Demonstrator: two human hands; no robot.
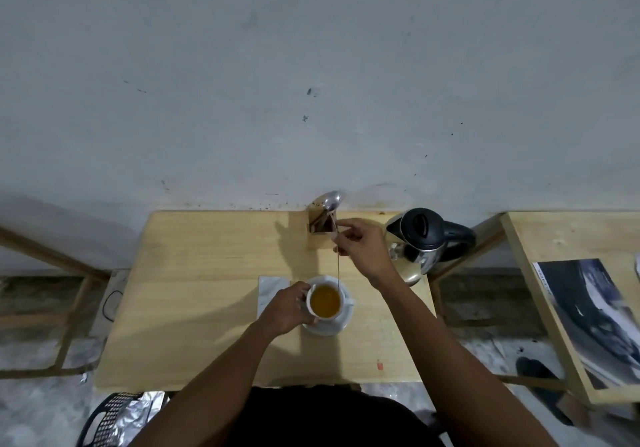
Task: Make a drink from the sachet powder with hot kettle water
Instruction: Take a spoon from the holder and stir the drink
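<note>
Amber liquid already filled the cup [325,302] that our left hand [286,308] steadied, fingers curled closed round its near-left side. The cup sat on a white saucer [341,325] near the middle of the wooden surface [194,273].

Our right hand [360,244] was raised above and behind the cup, its fingertips pinched shut on the upper part of a thin spoon handle [338,266]. That handle ran straight down into the drink, so we judged the spoon's bowl to be under the liquid, though we could not see it.

Just left of the saucer lay a flat silver sachet [272,290], partly hidden by our left hand. We could not tell from here whether it was torn open or empty. Behind our right hand, against the wall, stood a small brown holder [320,226] with a second spoon [330,200] sticking up from it. The kettle [424,238], black-lidded with a shiny body, stood at the right rear of the surface, lid down, apart from the cup.

Judging by the colour in the cup, we took the powder and hot water to be in already. What seemed left was stirring until it was even, then lifting the spoon out and setting it down.
</note>
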